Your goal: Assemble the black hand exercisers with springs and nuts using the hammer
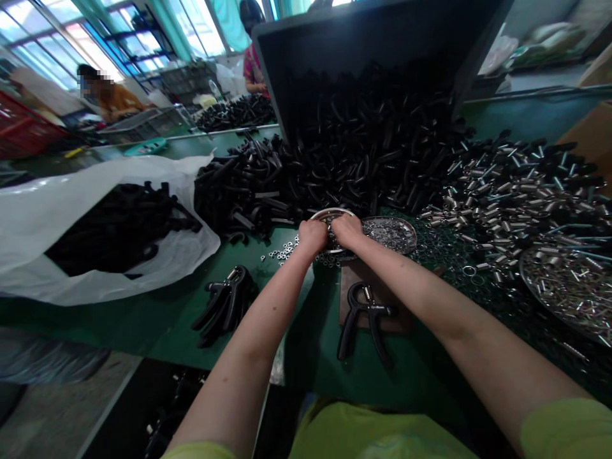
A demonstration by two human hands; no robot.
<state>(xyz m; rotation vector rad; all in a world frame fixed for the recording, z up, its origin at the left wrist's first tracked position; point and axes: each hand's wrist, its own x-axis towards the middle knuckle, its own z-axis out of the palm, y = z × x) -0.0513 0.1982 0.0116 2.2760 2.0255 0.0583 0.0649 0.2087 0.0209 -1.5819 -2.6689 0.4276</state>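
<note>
Since small steel washers [284,252] lay just below, the left hand [312,234] and right hand [347,231] cupped a round steel dish [332,213] low over the green table [157,338], fingers [345,223] curled at its rim, pinch unclear.

The left hand [312,236] and right hand [347,231] hide most of the round metal dish [331,213].

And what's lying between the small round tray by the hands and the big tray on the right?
Loose dark rings, scattered over the green workbench, as the head view shows.
</note>
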